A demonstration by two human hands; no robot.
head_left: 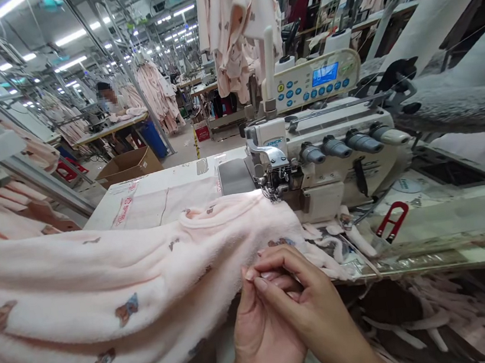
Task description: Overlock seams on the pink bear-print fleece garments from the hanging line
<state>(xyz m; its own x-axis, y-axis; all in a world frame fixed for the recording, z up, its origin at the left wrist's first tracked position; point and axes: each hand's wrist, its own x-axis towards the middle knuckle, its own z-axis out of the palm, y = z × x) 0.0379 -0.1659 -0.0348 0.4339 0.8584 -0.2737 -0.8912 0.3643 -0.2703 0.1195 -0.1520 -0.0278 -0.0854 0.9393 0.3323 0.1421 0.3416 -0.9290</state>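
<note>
My left grip (pixel 265 339) and right grip (pixel 318 296) pinch closed; can't tell if anything's held. Hanging weight could drag the pink fabric (pixel 161 275) crooked at the sewing machine (pixel 334 169).

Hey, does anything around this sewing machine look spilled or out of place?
Yes: pale fabric scraps lie jumbled on the table beside the sewing machine, and more offcuts are heaped below. They look untidy, perhaps trimming waste. No damage shows on the pink fabric.

The left hand (pixel 267 336), at six o'clock, and the right hand (pixel 322 293), towards five, are bare. Slim fingers (pixel 285 254) end in short nails (pixel 261 285).
</note>
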